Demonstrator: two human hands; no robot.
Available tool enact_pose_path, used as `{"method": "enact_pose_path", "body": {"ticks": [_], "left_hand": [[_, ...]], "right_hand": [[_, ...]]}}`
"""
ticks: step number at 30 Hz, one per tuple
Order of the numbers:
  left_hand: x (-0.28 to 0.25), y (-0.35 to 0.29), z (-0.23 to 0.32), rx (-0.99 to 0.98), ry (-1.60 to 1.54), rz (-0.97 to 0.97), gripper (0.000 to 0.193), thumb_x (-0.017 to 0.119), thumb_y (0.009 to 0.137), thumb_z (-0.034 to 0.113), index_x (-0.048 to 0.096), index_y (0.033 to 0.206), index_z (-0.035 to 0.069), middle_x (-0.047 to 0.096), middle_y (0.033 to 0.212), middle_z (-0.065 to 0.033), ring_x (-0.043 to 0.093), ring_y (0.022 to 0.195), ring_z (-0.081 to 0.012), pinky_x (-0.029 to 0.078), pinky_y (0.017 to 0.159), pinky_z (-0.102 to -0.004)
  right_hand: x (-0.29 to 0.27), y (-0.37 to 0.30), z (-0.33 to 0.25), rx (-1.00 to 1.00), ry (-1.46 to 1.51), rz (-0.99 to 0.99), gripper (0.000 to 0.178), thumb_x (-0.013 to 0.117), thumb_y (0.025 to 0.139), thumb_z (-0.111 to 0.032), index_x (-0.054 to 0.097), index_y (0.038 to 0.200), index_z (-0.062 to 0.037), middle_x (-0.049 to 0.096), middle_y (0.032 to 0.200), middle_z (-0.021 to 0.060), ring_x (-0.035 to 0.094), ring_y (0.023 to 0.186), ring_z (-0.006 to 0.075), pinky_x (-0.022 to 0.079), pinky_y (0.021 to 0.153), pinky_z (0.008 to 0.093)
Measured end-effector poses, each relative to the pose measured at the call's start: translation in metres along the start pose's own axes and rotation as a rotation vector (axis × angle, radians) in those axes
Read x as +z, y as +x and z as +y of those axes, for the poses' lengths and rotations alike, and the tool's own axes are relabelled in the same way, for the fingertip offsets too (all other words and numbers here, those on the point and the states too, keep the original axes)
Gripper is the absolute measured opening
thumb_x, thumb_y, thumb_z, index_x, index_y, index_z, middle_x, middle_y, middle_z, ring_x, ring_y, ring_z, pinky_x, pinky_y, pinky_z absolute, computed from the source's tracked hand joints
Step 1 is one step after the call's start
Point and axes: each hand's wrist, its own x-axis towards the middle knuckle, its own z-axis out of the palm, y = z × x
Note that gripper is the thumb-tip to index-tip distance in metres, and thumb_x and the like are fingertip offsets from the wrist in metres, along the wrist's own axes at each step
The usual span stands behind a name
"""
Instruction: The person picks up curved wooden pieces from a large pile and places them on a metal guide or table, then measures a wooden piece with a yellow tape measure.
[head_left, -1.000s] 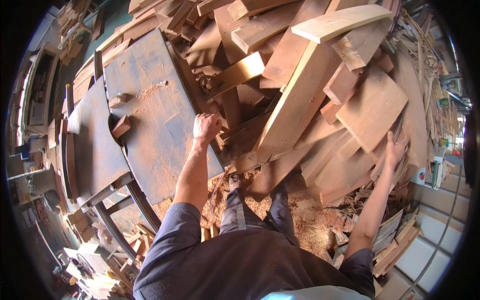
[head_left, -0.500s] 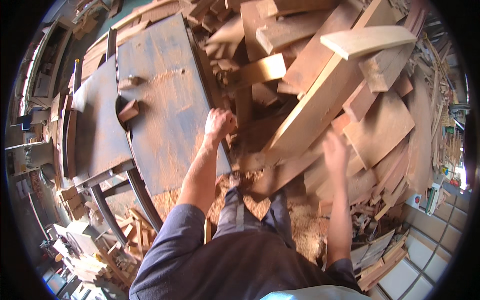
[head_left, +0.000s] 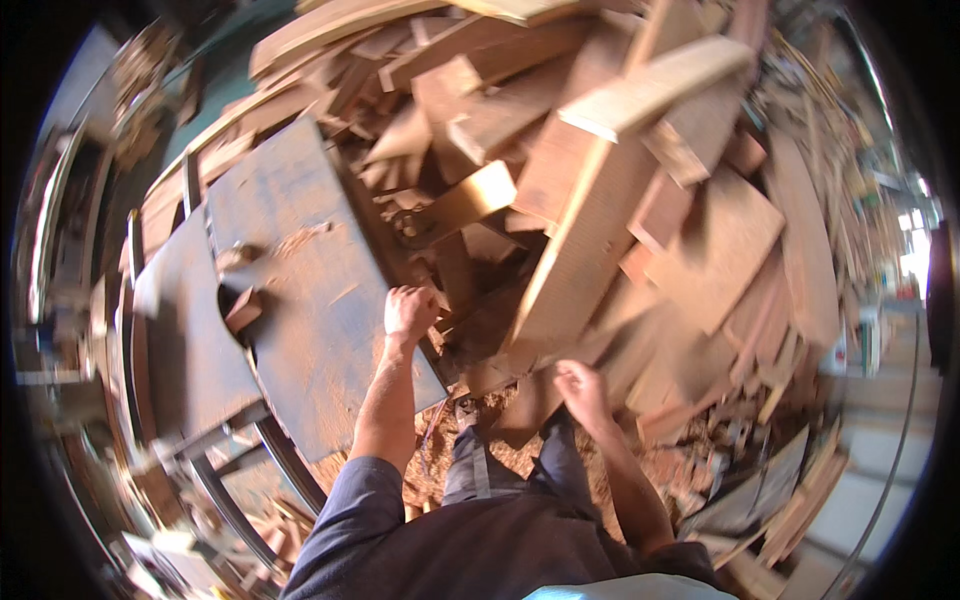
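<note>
My left hand (head_left: 412,313) is closed at the right edge of a dusty grey metal machine table (head_left: 310,260); its fingertips are hidden, so what it grips there cannot be made out. A small wood offcut (head_left: 243,309) lies in the table's curved slot, with a second small wooden piece (head_left: 236,257) just beyond it. My right hand (head_left: 582,388) has loosely curled fingers and no object showing in it. It hovers in front of my right leg, close to the lower end of a long, thick board (head_left: 570,240) that leans on the wood pile.
A big heap of boards and offcuts fills the far middle and right, with a pale curved plank (head_left: 655,88) on top. Sawdust (head_left: 508,458) covers the floor around my feet. Dark metal legs (head_left: 285,460) support the table. More scrap boards (head_left: 800,500) lie at lower right.
My right hand has come down and inward to the left, its fingers now curled. My left hand stays at the table edge. The whole view has shifted, with more of the far pile showing.
</note>
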Motion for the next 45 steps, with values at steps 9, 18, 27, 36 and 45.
{"method": "enact_pose_path", "body": {"ticks": [9,18,27,36,45], "left_hand": [[0.009,-0.004,0.006,0.029,0.066,0.058,0.020,0.065,0.086,0.024,0.072,0.079,0.007,0.073,0.082,-0.0149,0.069,0.085,-0.0353,0.050,0.082,-0.0477],[0.013,-0.009,-0.004,0.046,0.099,0.117,0.029,0.064,0.089,0.026,0.069,0.070,0.005,0.071,0.077,-0.0187,0.068,0.078,-0.0386,0.052,0.076,-0.0508],[0.001,-0.007,0.001,0.038,0.075,0.053,0.021,0.066,0.081,0.025,0.073,0.073,0.007,0.072,0.077,-0.0164,0.071,0.083,-0.0353,0.052,0.081,-0.0471],[0.005,-0.007,-0.001,0.010,0.087,0.049,0.024,0.068,0.080,0.028,0.071,0.071,0.005,0.071,0.077,-0.0169,0.070,0.083,-0.0349,0.052,0.082,-0.0475],[0.007,-0.006,-0.005,0.022,0.098,0.063,0.024,0.068,0.080,0.027,0.069,0.070,0.004,0.071,0.076,-0.0170,0.070,0.082,-0.0343,0.052,0.083,-0.0472]], "right_hand": [[0.005,-0.132,0.018,0.007,-0.213,-0.007,0.024,0.068,0.088,-0.013,0.071,0.111,-0.0052,0.072,0.098,0.0193,0.071,0.087,0.0391,0.056,0.077,0.0447],[-0.041,-0.237,0.056,-0.095,-0.368,0.162,0.026,0.067,0.084,-0.017,0.072,0.105,-0.0028,0.068,0.081,0.0180,0.067,0.076,0.0371,0.051,0.066,0.0453],[-0.001,-0.251,0.084,0.188,-0.200,0.122,0.026,0.067,0.083,-0.016,0.073,0.105,-0.0022,0.071,0.084,0.0191,0.072,0.075,0.0323,0.055,0.067,0.0400],[-0.008,-0.202,0.055,0.181,-0.235,0.044,0.028,0.069,0.086,-0.015,0.072,0.111,-0.0017,0.073,0.088,0.0185,0.071,0.081,0.0331,0.056,0.072,0.0413],[0.001,-0.196,0.052,0.166,-0.211,0.026,0.029,0.069,0.088,-0.018,0.072,0.111,-0.0010,0.072,0.088,0.0181,0.071,0.080,0.0305,0.056,0.072,0.0398]]}}
